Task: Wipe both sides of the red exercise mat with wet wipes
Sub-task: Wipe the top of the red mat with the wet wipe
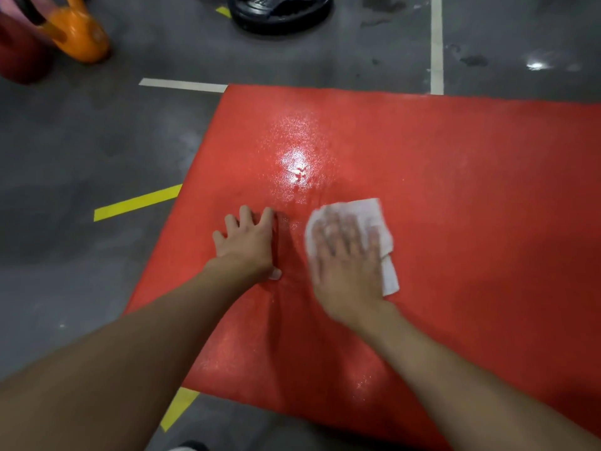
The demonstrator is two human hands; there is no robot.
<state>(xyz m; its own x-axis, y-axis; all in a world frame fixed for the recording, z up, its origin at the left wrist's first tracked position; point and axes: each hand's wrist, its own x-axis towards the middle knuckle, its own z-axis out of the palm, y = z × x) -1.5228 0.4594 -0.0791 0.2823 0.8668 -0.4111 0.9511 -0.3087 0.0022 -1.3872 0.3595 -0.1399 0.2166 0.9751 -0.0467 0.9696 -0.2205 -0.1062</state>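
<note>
On the grey floor [97, 141], the left hand [247, 244] lies flat with fingers spread, just inside the red exercise mat's [455, 190] left edge, while beside it the blurred right hand [349, 258] presses a white wet wipe [372, 211] down with straight fingers, bare mat stretching rightward.

Gym floor [97, 141] — grey, taped lines [436, 43]; orange kettlebell [79, 35], black weight plate [279, 11], red exercise mat [439, 190].

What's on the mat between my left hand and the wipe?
Nothing: the head view shows only bare, glossy red mat between the left hand and the wet wipe.
</note>
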